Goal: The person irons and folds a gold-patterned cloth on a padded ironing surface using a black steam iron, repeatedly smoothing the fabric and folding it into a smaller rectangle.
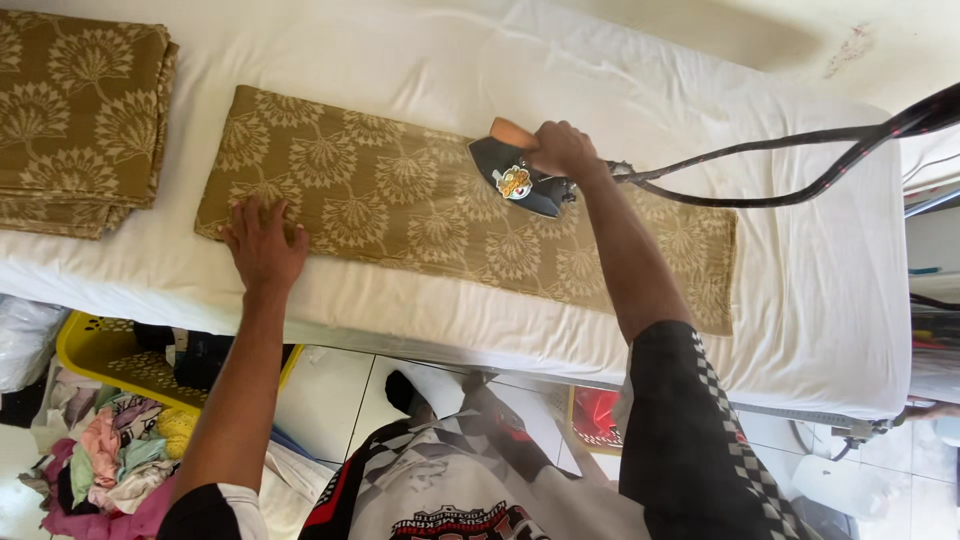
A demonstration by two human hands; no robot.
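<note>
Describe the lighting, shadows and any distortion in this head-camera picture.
Head view: soft, even daylight on the white padded table; faint shadows under the right hand on the iron and beside the left hand; wide-angle lens bows the edges; focus sharp throughout.

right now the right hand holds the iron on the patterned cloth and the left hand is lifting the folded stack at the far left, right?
Not quite. The head view shows the left hand pressed flat on the patterned cloth, apart from the folded stack. The right hand does hold the iron on that cloth.
</note>
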